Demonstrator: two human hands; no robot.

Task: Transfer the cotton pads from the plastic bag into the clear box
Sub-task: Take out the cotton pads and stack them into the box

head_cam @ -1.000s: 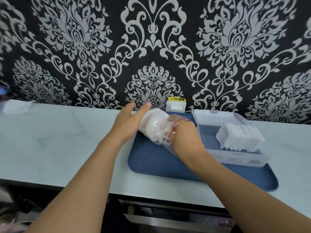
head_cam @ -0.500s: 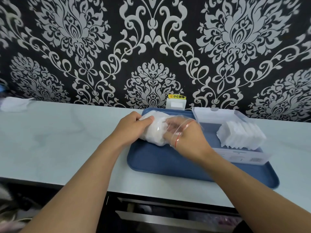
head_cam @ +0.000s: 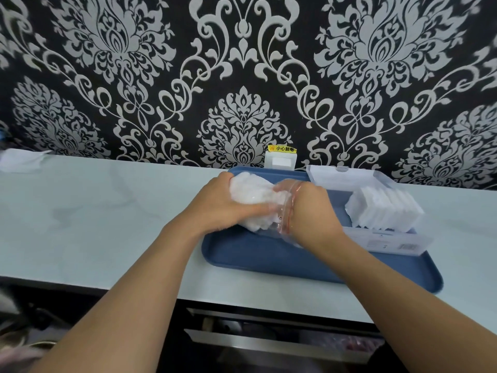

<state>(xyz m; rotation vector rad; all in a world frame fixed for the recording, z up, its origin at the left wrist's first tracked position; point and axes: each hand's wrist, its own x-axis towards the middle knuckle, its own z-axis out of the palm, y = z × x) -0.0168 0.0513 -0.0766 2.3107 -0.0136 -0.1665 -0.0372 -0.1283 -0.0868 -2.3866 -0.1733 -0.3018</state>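
Observation:
A clear plastic bag (head_cam: 285,211) with a red zip line lies on a blue tray (head_cam: 258,254), stuffed with white cotton pads (head_cam: 251,192). My left hand (head_cam: 223,203) grips the closed end of the bag from the left. My right hand (head_cam: 313,214) is pushed into the bag's mouth, its fingers hidden among the pads. To the right on the tray stands the clear box (head_cam: 387,238), its lid open at the back, holding a row of white cotton pads (head_cam: 384,211) standing on edge.
A pale marble counter (head_cam: 94,216) carries the tray. A white socket cover with a yellow label (head_cam: 279,160) sits at the wall behind it. A white cloth (head_cam: 18,160) lies at the far left. A drawer front (head_cam: 269,343) is below the counter edge.
My left hand went from resting open beside the bag to gripping it. My right hand pushed deeper into the bag's mouth. The view shifted slightly.

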